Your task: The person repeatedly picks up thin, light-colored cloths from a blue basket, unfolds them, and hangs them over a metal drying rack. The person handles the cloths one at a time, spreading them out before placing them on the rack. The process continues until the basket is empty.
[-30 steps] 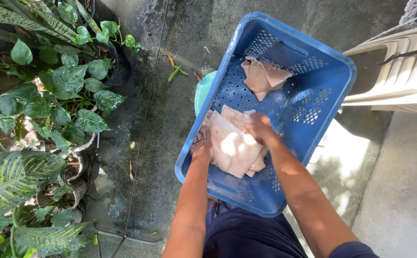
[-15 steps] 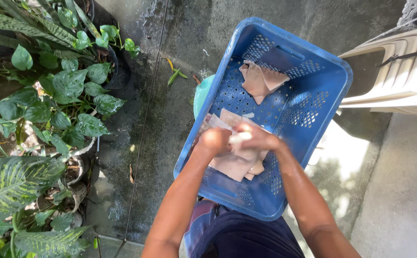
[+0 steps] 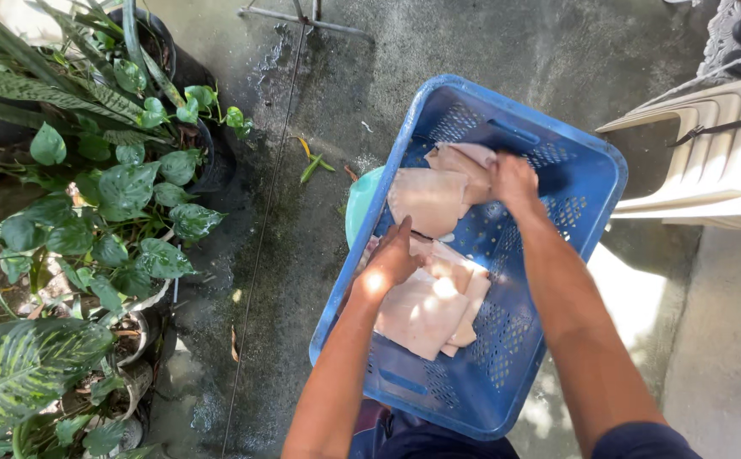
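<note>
The right hand (image 3: 515, 180), seen from the head camera in the upper middle of the frame, is closed on the edge of a pale pink slab (image 3: 432, 197) that looks like raw skin or meat, holding it up against the far end of the blue perforated crate (image 3: 596, 183). The fingers curl over the slab's upper right corner, so the hand is grasping, not loose. The left hand (image 3: 387, 263), just left of centre, hovers over the crate's left rim with fingers half open; its thumb side lies close to a heap of the same pale slabs (image 3: 430, 310), but whether it pinches one or only rests on it cannot be told from this angle.

As to progress, judged from how things lie: the heap sits in the near half of the crate, several pieces stacked and overlapping, while the single slab is held apart at the far end. Most pieces appear not yet separated.

Around the crate, the wet concrete floor (image 3: 302, 127) fills the middle of the frame. Potted green plants (image 3: 90, 195) crowd the left side. A pale plastic chair (image 3: 719, 161) stands at the right edge, and a teal round object (image 3: 358, 204) peeks from under the crate's left side.
</note>
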